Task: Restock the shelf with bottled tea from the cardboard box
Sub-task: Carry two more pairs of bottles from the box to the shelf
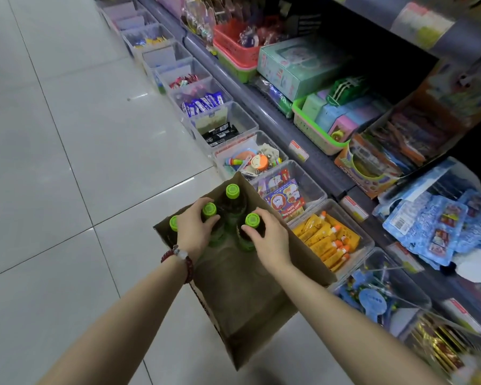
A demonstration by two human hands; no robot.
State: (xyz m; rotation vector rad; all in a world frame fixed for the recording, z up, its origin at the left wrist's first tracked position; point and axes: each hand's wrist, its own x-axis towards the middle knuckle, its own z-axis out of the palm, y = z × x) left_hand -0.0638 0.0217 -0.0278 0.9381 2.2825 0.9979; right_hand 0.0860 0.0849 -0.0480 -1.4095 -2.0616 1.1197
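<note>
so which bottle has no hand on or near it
The far bottle, at the box's back corner. Each hand grips one of the middle two, and the left one sits by the left wrist.

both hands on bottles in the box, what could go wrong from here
1. Left hand and right hand each grip a bottle near its green cap; a wet or loose hold could slip when lifting.
2. The far bottle stands close and might tip.
3. The cardboard box sits against the floor bins.

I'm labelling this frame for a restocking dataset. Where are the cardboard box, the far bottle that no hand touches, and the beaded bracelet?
cardboard box [242, 298]: head view, bare inner floor.
far bottle [232, 191]: head view, green cap top.
beaded bracelet [188, 266]: head view, dark red beads on the left wrist.
</note>
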